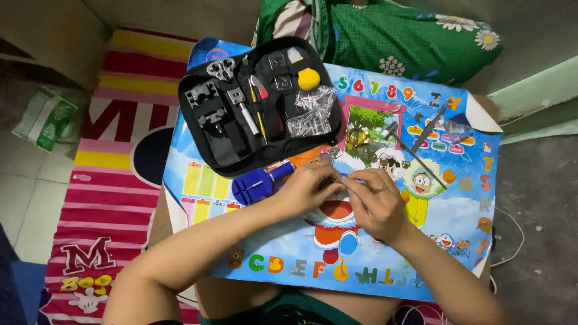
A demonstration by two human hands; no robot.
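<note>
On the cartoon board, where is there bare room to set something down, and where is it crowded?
Free: the lower strip of the board above the letter row, below both hands, and the far right side beyond the thin metal tools. Crowded: the top left, filled by the open black tool case, the blue tool beside the left hand, and around the right hand.

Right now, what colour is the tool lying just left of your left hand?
Blue: the blue tool beside the left hand, clearest in the head view.

My surface (457, 204), a bright cartoon poster board, carries an open black tool case (232, 153), a blue plastic tool (256, 182) just beside it, and thin metal tweezers (430, 127).
</note>
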